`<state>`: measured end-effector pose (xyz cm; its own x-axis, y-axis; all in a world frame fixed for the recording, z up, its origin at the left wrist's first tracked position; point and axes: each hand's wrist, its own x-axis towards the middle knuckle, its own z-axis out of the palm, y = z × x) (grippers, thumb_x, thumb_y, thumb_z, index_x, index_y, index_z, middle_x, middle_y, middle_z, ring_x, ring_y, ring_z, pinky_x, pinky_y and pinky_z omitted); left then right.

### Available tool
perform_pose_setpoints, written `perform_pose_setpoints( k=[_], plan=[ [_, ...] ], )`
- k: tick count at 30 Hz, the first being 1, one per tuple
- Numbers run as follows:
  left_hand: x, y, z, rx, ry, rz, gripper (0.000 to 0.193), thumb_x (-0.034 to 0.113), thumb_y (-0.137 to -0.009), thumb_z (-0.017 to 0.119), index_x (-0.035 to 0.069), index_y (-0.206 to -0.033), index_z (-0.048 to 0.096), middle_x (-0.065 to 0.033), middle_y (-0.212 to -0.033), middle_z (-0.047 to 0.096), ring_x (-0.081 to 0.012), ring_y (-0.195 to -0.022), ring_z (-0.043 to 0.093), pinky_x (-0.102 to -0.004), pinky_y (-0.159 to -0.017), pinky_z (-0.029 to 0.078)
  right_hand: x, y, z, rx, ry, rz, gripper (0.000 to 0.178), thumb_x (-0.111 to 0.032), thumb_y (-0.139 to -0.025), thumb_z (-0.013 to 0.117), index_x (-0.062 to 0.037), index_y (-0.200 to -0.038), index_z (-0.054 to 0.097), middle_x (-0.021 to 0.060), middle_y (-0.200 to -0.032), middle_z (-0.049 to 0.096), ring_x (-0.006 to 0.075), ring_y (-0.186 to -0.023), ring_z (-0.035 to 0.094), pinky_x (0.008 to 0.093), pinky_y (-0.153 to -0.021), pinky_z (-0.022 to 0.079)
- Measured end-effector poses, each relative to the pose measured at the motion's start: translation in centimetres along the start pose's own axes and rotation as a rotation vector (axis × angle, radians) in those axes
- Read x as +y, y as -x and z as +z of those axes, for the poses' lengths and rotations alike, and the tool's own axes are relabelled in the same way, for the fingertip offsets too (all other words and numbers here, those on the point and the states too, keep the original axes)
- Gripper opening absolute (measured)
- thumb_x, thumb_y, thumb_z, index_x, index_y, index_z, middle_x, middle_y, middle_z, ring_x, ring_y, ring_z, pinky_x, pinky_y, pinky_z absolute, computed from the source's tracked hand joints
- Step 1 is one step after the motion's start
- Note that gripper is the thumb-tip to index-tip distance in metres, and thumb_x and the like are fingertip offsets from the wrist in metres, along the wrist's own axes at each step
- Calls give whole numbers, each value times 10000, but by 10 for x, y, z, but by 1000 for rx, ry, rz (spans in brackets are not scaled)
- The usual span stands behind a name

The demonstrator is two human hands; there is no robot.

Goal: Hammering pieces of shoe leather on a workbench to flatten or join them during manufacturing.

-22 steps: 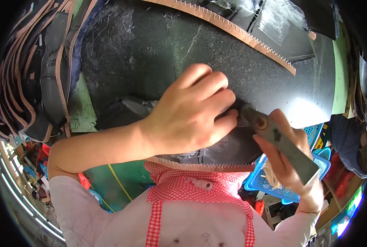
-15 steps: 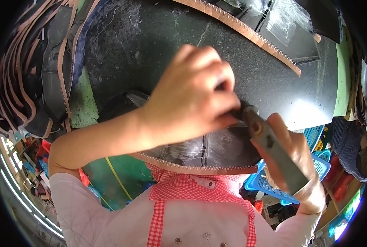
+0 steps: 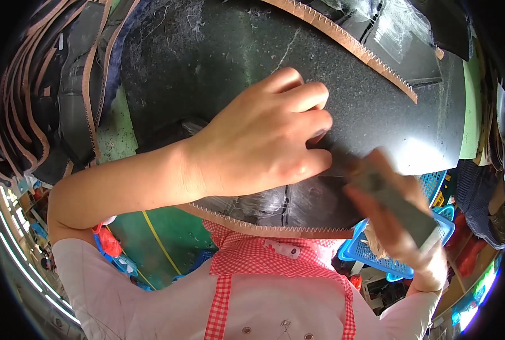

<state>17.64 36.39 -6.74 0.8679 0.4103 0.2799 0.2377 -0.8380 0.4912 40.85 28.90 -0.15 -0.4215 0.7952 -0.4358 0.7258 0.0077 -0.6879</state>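
My left hand (image 3: 269, 136) reaches across the dark worktop with its fingers curled closed, knuckles up. Its thumb and fingertips are hidden, so what they hold cannot be made out. Under this hand lies a black leather-like piece (image 3: 312, 201) with a tan, zigzag-stitched edge toward my body. My right hand (image 3: 414, 195), smeared by motion, is closed round a hammer. The hammer's flat grey metal head (image 3: 405, 209) slants toward the lower right, a little apart from my left hand.
A similar black piece with a tan stitched strip (image 3: 343, 42) lies farther back on the worktop (image 3: 207, 68). Several edged black pieces (image 3: 74, 85) are heaped at the left. Blue plastic baskets (image 3: 371, 258) stand below the worktop's right edge.
My left forearm and elbow have shifted left, and the curled hand has turned slightly. The hammer in my right hand has moved a little right and down, away from the left fingers.
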Motion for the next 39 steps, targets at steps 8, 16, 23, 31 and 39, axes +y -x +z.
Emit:
perform_pose_setpoints(
  k=[8,16,23,31,39],
  plan=[
    [-15,1,-10,-111,113,-3,148,182,-679,812,146,-778,708,31,-869,616,-215,-883,588,-353,-795,491,-3,-4,6,76,123,-115,211,-73,-939,686,-5,-1109,580,187,-866,647,404,-602,601,408,-539,472],
    [-25,10,-14,-37,77,128,133,185,-678,816,165,-747,704,14,-952,603,-217,-933,597,-363,-765,512,-9,-9,10,65,42,-44,160,-71,-961,645,-1,-1074,554,179,-773,612,393,-640,629,385,-562,478],
    [-25,11,-4,-75,210,-44,159,185,-725,815,146,-837,710,11,-936,624,-215,-889,621,-357,-731,530,19,18,5,250,-125,111,268,-3,-945,649,19,-1209,615,212,-1105,642,253,-697,685,309,-531,497],
    [-1,-30,38,84,126,-101,165,184,-762,806,153,-886,701,19,-841,642,-195,-777,633,-353,-642,543,18,40,-2,127,29,173,291,-65,-919,713,26,-1164,585,165,-968,665,312,-750,638,349,-638,494],
    [-2,-20,31,127,46,77,194,160,-672,779,177,-864,757,26,-846,608,-176,-791,605,-322,-604,488,28,34,-1,263,-20,-34,204,-45,-946,639,34,-1132,611,141,-853,655,264,-576,561,368,-553,430]
  ],
)
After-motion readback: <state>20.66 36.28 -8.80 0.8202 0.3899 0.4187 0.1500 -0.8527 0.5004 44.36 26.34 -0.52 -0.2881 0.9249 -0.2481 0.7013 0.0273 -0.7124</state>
